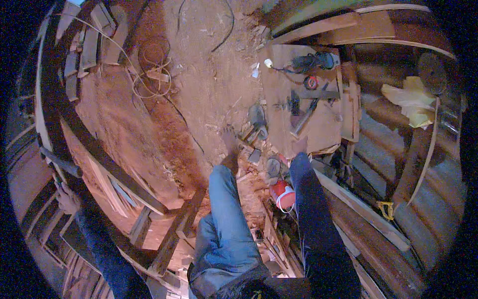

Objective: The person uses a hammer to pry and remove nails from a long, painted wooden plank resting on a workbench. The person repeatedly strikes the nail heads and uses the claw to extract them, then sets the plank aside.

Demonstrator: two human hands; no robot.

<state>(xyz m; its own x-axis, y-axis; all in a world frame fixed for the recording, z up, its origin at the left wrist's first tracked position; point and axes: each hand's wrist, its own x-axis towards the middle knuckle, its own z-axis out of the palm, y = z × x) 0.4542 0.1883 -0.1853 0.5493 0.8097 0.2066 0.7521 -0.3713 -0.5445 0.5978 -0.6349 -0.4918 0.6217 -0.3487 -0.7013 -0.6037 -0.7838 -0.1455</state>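
Note:
My left hand point(68, 198) is at the far left, its fingers bent around a narrow piece I cannot make out, beside a dark bar point(62, 163) and the edge of a long curved timber. My right hand point(299, 146) is stretched forward at the near edge of a low worktop point(318, 134), fingers apart and nothing visible in them. On that worktop lie an angled tool with a wooden end point(306, 118), a red round tape measure point(311, 82) and a dark power tool point(311, 62) with a white plug point(269, 63).
A red container with a white handle point(284, 196) stands below my right forearm. Wood scraps point(253, 134) lie by my bare foot. Cable loops point(152, 82) lie on the reddish floor. A yellow-handled saw point(386, 210) and long timbers point(361, 207) are at the right.

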